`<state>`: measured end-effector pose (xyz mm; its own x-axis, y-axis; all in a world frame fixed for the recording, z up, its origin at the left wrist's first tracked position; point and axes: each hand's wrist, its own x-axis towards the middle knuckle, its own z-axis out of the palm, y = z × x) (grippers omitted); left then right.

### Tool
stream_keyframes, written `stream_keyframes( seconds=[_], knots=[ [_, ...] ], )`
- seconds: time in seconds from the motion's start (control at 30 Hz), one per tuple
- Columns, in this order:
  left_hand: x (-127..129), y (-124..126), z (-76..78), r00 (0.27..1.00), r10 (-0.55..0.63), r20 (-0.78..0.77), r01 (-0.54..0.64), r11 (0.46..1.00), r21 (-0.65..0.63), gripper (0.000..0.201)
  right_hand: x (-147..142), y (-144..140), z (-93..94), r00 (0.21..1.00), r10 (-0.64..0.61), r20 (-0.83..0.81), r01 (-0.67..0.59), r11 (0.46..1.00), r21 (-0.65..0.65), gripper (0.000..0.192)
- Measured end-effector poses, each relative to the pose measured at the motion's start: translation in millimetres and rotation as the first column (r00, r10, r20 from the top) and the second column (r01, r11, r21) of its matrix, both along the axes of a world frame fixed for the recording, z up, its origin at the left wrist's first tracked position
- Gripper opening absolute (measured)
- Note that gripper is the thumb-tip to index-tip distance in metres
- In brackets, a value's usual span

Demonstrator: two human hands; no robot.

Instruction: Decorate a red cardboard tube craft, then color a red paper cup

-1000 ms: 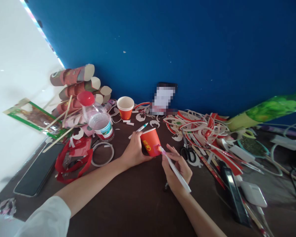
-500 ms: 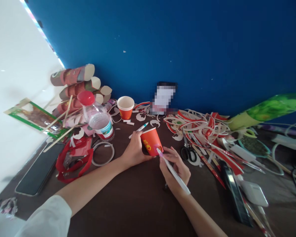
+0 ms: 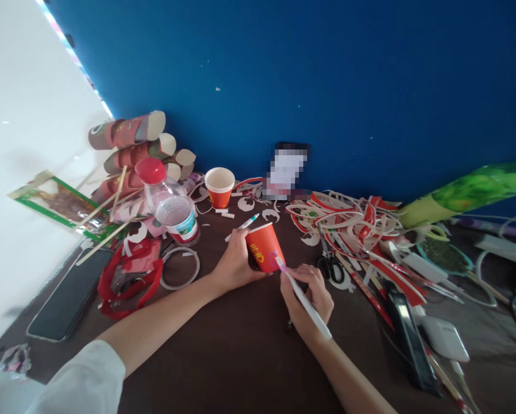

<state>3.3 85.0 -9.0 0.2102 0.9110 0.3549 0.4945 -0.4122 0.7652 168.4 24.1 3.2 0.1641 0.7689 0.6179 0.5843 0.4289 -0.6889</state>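
Orange-red paper makes up the cup (image 3: 264, 246), which has a pale rim, yellow lettering on its side and a small pinkish mark near its base. It is held above the middle of the dark table (image 3: 223, 362), tilted, with its rim up and leaning leftward; whether its base touches the table I cannot tell.

The left hand (image 3: 234, 263) is curled around the cup's left side, thumb and fingers closed against it and hiding part of that side. The right hand (image 3: 308, 294) pinches a white pen (image 3: 308, 310) near its pinkish tip, fingers bent in, the shaft slanting back over the hand. The tip is at the cup's lower right side, beside the pink mark.

A second pen (image 3: 243, 226), teal-tipped, lies just behind the left hand. Black-handled scissors (image 3: 336, 270) lie just right of the right hand, close to a tangle of red and white strips (image 3: 361, 224). Farther back stands a stack of cups (image 3: 220, 199). On the left are a red-capped bottle (image 3: 174, 215), a white ring (image 3: 196, 270), red ribbon (image 3: 152, 290) and a dark phone (image 3: 68, 299).
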Motion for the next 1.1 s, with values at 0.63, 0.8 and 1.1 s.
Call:
stream_keyframes(
  seconds=[0.63,0.8,1.1],
  knots=[
    [-0.4,-0.7,1.5,1.000,-0.008,0.014,0.008,1.000,-0.001,0.101,-1.1,-1.3,1.0,1.000,0.025,0.005,-0.025,1.000,0.018,0.008],
    [-0.4,-0.1,1.0,1.000,-0.008,0.010,0.008,1.000,0.003,0.100,-1.2,-1.7,-0.2,0.998,-0.048,-0.049,0.048,0.999,-0.001,0.008],
    [-0.6,-0.2,2.6,1.000,-0.008,0.012,0.009,1.000,-0.016,0.101,-0.7,-2.0,1.1,0.999,0.006,-0.043,-0.005,1.000,0.026,0.013]
  ],
)
